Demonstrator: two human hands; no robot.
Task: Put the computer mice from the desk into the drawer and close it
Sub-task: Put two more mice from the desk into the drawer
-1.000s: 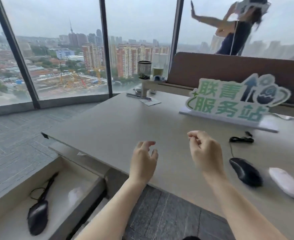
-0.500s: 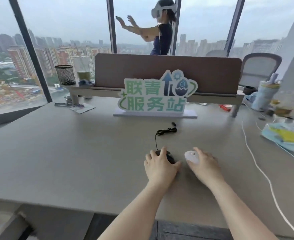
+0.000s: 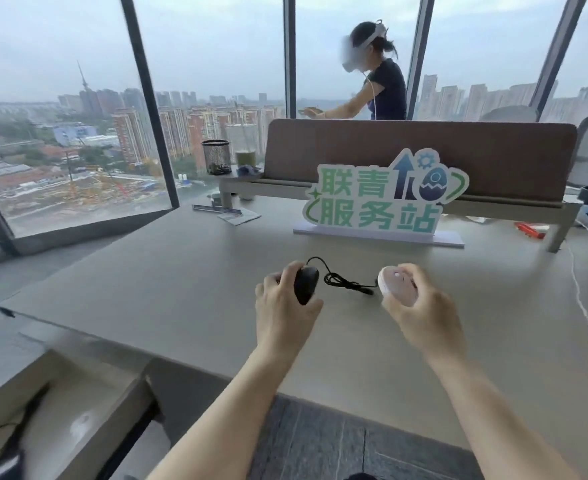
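we see the left hand [image 3: 285, 310] wrapped around a black wired computer mouse [image 3: 306, 284], fingers over its far side and thumb on the near side, lifting it just above the pale grey surface [image 3: 167, 292]. its thin black cable [image 3: 346, 281] loops away from the nose of the mouse and trails in a small tangle between the two hands, lying on the surface. the right hand [image 3: 420, 313] is closed on a white, rounded wireless mouse [image 3: 397, 285], tilted so that its underside or flank faces us; we cannot tell which. both mice sit well out over the middle of the surface, near each other but apart.

at the lower left an open, light-coloured drawer [image 3: 77, 420] stands pulled out below the surface edge. inside it lies another black mouse [image 3: 6, 462] with its cable, blurred at the corner of the view.

further back on the surface stands a green and white cut-out sign with chinese characters [image 3: 382, 199], in front of a brown padded divider [image 3: 424, 150]. a black mesh pen cup [image 3: 216, 156] sits on a small shelf to the left of it. beyond the divider a person wearing a white headset [image 3: 379, 84] stands by the tall windows.
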